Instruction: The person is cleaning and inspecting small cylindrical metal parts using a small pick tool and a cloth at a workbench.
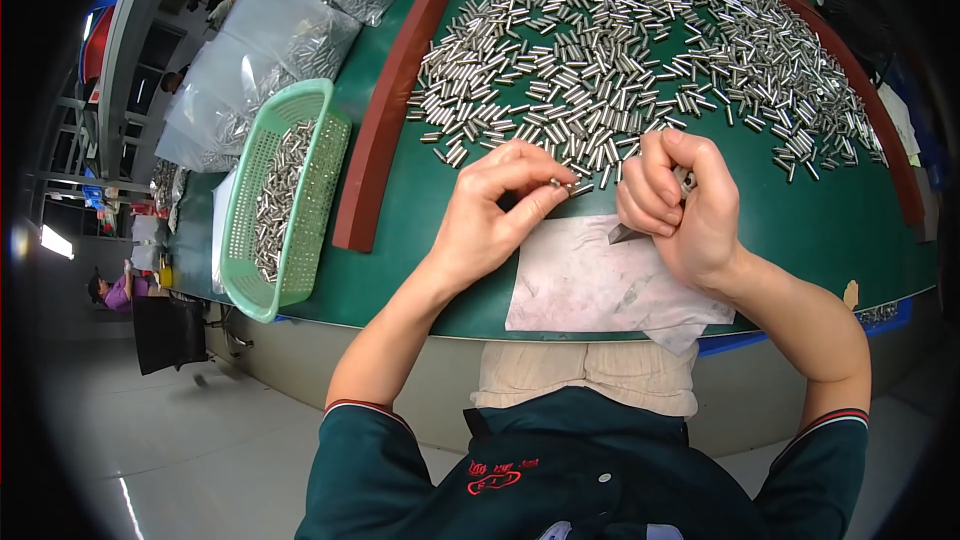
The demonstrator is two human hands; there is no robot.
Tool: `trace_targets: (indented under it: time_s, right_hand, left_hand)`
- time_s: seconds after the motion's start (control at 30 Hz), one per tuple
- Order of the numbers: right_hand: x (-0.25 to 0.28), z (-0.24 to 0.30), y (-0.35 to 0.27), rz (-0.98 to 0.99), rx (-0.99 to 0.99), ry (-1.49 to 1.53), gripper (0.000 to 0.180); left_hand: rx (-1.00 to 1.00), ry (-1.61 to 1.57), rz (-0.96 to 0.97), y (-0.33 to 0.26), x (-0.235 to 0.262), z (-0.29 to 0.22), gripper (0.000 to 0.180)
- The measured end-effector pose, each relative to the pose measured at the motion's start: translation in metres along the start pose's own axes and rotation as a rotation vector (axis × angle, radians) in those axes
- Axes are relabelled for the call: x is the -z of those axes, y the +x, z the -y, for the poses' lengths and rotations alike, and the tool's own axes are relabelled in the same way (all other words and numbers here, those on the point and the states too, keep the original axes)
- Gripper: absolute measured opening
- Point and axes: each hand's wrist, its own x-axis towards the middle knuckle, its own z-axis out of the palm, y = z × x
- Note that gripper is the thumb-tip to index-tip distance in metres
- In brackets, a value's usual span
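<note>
So, a small metal pin (557, 183) is pinched between the thumb and index finger of the left hand (495, 208), right at the near edge of the spread of loose pins (600, 90). The fingertips are brought together with basically no gap. The right hand (688, 205) is curled tight around a gray piece (622, 234); one edge pokes out under the fingers above the pale cloth (575, 290), but what the rest looks like can't be told, since it's covered by the fist.

What could go wrong? The likeliest slip is a dropped pin: it's held by fingertips only, and smooth, round-looking metal would probably be squirted out by an uneven pinch. If it were dropped there, it'd be lost among the others (good luck telling it apart). Neighboring pins could also be knocked loose by a knuckle, because they're lying so close to that hand. The red-brown rail (385, 130) would help at the side, but no rail is seen along the near table edge (470, 325), so a roller could be sent floorward. The cloth could also be snagged by the gray piece if that fist were lowered carelessly.
</note>
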Motion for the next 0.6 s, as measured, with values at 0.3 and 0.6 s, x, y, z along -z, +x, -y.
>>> trace_targets:
  time_s: [0.3, 0.6]
  right_hand:
    - [-0.002, 0.005, -0.001, -0.037, 0.127, 0.008, 0.039]
    - [-0.002, 0.000, -0.005, -0.057, 0.093, 0.021, 0.038]
  left_hand:
    - [-0.260, 0.313, 0.134, -0.013, -0.027, -0.013, 0.018]
    - [-0.262, 0.407, 0.091, -0.014, -0.030, -0.015, 0.015]
